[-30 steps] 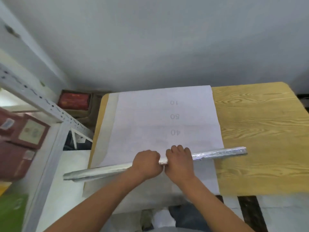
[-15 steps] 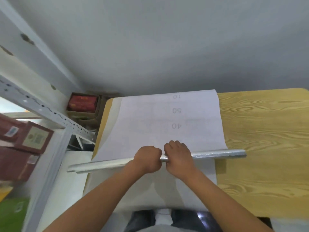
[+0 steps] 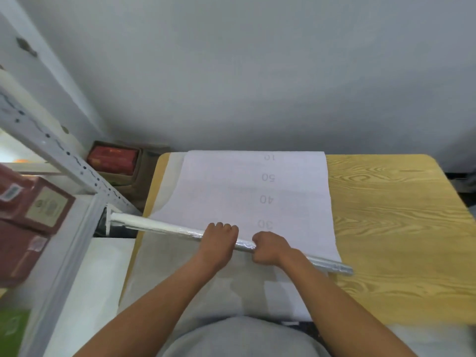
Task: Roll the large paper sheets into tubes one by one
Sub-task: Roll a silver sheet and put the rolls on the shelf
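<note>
A large white paper sheet (image 3: pixel 247 191) with faint numbers printed down its middle lies flat on the wooden table (image 3: pixel 391 217). Across it lies a long thin silvery-white rolled tube (image 3: pixel 164 227), slanting from the upper left down to the lower right, its left end sticking out past the table's edge. My left hand (image 3: pixel 219 238) is closed around the tube near its middle. My right hand (image 3: pixel 269 247) grips it just to the right, a short gap apart. More white paper (image 3: pixel 180 276) lies under my forearms and hangs over the near edge.
A white metal shelf frame (image 3: pixel 64 161) stands at the left, holding dark red boxes (image 3: pixel 28 217). A red box in an open carton (image 3: pixel 113 158) sits on the floor behind the table's left corner. A grey wall rises beyond the table.
The tube has swung from nearly level to a slant, left end away from me and right end toward me. My hands have moved slightly apart on it. A number 30 is uncovered.
</note>
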